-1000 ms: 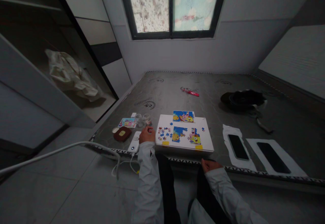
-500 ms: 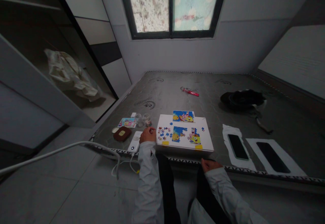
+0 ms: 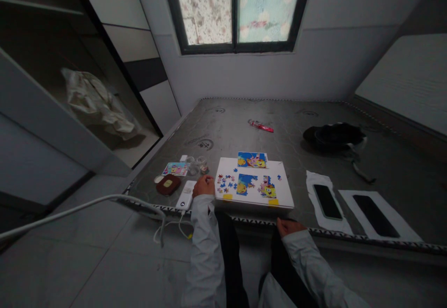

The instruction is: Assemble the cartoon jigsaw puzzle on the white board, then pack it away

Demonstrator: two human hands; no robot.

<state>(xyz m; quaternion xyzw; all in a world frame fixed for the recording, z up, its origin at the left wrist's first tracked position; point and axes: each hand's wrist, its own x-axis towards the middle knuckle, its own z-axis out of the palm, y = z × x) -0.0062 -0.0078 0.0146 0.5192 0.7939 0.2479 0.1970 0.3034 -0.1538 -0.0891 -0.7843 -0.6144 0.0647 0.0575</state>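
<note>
My left hand rests in a loose fist against the left side of a white box, with nothing seen in its fingers. Curled on my knee below the box's right front corner is my right hand, also holding nothing I can see. On the box lid lie a partly joined cartoon jigsaw, another joined section to its right, and several loose puzzle pieces. A picture card lies at the box's back edge. A white power bank sits just left of my left hand.
Left of the box are a brown case, a colourful card and small clear containers. Two phones lie on white sheets to the right. A dark bag and a red item lie farther back on the mattress.
</note>
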